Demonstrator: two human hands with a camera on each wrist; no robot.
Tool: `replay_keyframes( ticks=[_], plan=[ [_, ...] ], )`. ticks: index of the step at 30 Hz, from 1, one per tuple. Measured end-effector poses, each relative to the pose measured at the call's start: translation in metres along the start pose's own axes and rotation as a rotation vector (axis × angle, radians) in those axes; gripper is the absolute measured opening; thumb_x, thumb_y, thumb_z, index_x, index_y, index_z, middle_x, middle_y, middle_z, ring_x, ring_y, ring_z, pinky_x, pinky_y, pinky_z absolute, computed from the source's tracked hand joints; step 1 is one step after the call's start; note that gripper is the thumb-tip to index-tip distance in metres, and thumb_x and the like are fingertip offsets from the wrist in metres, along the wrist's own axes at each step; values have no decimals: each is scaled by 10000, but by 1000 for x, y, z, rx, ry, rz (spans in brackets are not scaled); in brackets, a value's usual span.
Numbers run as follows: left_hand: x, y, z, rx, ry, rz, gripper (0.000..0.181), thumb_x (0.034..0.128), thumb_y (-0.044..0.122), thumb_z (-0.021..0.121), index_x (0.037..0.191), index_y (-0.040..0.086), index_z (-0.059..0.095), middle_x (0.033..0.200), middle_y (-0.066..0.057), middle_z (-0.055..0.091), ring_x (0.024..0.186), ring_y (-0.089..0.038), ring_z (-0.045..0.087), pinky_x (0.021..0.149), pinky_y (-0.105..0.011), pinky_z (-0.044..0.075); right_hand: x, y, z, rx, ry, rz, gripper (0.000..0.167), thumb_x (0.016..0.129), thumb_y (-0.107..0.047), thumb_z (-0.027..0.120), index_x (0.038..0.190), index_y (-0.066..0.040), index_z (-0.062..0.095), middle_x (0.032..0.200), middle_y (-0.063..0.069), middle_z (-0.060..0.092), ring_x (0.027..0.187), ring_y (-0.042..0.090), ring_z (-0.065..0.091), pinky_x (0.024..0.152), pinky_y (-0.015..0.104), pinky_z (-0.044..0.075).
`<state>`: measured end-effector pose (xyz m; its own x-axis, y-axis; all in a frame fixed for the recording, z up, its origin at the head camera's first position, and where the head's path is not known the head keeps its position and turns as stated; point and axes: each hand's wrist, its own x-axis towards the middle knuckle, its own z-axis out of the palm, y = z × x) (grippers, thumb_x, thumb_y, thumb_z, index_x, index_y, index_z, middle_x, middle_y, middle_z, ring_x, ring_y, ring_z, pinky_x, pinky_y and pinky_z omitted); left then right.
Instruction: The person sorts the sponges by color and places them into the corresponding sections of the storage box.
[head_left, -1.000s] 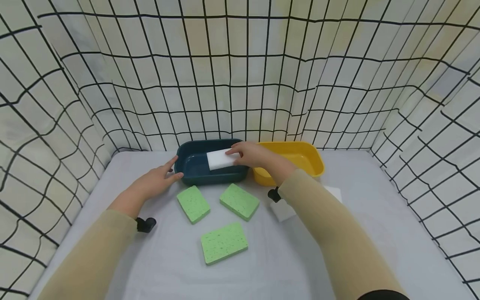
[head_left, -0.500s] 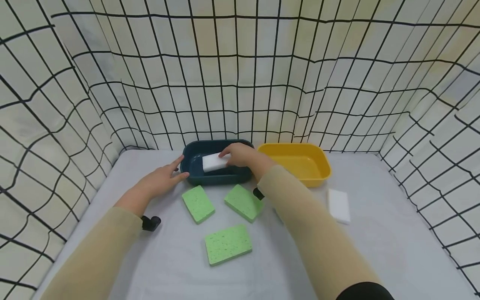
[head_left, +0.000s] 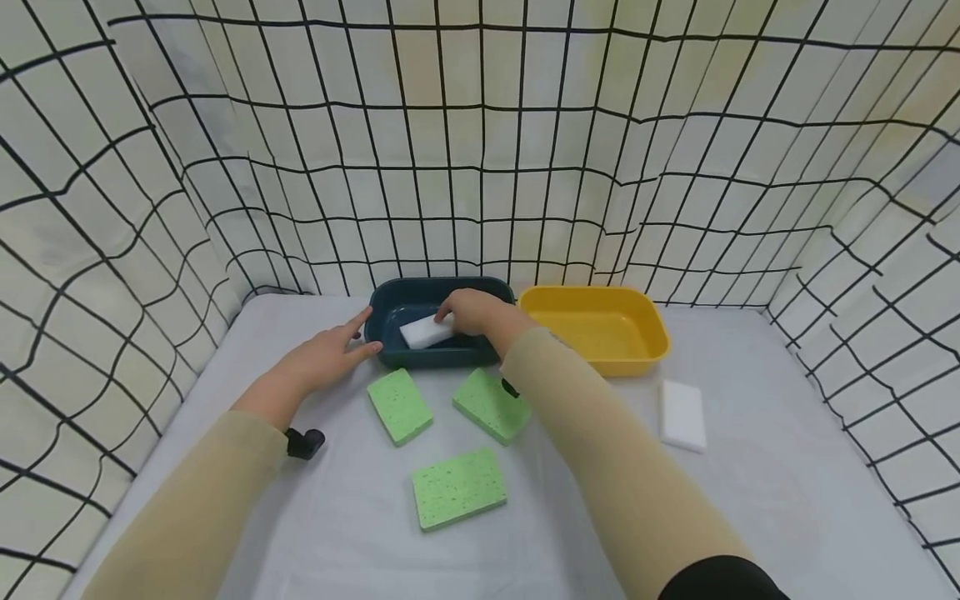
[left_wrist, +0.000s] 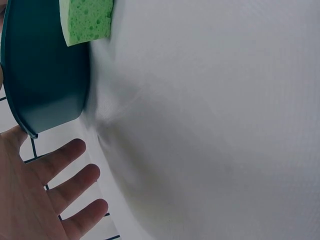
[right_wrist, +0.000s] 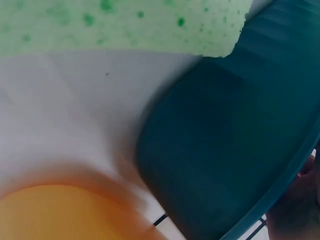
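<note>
In the head view, a dark teal tray [head_left: 442,358] stands at the back of the table. My left hand [head_left: 322,358] touches the tray's left end with thumb and index finger, its fingers fairly straight; the left wrist view shows the other fingers [left_wrist: 75,185] spread beside the tray wall. My right hand [head_left: 476,315] reaches into the tray and pinches the right end of a white sponge [head_left: 423,332], which lies low inside and slants. Its right end is hidden by the fingers. In the right wrist view, the tray wall [right_wrist: 215,150] hides most of that hand.
Green sponges lie in front of the tray: one at left [head_left: 400,407], another partly under the right forearm [head_left: 487,404], a third nearer [head_left: 459,490]. A yellow tray [head_left: 600,325] stands to the right. Another white sponge [head_left: 682,415] lies beyond the right forearm. Black netting [head_left: 480,171] surrounds the table.
The right hand has brought the white sponge lower and a little left inside the teal tray. The left hand stays at the tray's end. The view has shifted slightly.
</note>
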<state>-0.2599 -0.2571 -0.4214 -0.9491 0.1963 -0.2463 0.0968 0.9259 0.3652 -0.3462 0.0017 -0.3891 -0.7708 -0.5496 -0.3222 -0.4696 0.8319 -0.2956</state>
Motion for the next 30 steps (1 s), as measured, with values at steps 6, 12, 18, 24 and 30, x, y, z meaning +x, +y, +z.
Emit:
replay_keyframes(
  ticks=[6, 12, 18, 24, 30],
  plan=[
    [-2, 4, -1, -5, -9, -3, 835, 983, 679, 346, 1604, 276, -40, 1532, -220, 387, 1402, -496, 302, 1090, -706, 229, 1, -8, -4, -58, 20, -19, 375, 996, -67, 571, 1315, -242, 658, 1449, 8, 523, 1286, 173, 475, 1110, 349, 380],
    [-2, 4, -1, -2, -12, -7, 838, 980, 687, 342, 1603, 283, -46, 1536, -216, 384, 1407, -494, 293, 1092, -707, 221, 4, -11, -6, -64, 40, -30, 380, 984, -91, 614, 1340, -221, 633, 1430, 13, 537, 1208, 161, 509, 1064, 346, 426],
    [0, 1, -2, 19, -7, -13, 840, 978, 692, 336, 1603, 281, -44, 1534, -213, 388, 1406, -499, 290, 1092, -708, 224, 1, -5, -5, -42, 46, -27, 403, 972, -176, 660, 1366, -248, 614, 1419, -6, 542, 1241, 170, 496, 1084, 352, 403],
    [-1, 4, -3, 16, -13, -16, 836, 990, 671, 336, 1605, 252, -46, 1531, -233, 379, 1402, -512, 283, 1090, -710, 224, -6, -1, -8, -28, 64, -60, 435, 965, -240, 677, 1391, -263, 593, 1428, 9, 530, 1289, 190, 474, 1107, 374, 384],
    [0, 4, -1, 11, -21, -20, 856, 976, 699, 322, 1601, 260, -64, 1539, -235, 364, 1404, -519, 267, 1082, -721, 221, -12, 2, -10, -26, 73, -81, 459, 956, -279, 688, 1403, -267, 583, 1408, 0, 539, 1284, 178, 481, 1096, 366, 396]
  ],
)
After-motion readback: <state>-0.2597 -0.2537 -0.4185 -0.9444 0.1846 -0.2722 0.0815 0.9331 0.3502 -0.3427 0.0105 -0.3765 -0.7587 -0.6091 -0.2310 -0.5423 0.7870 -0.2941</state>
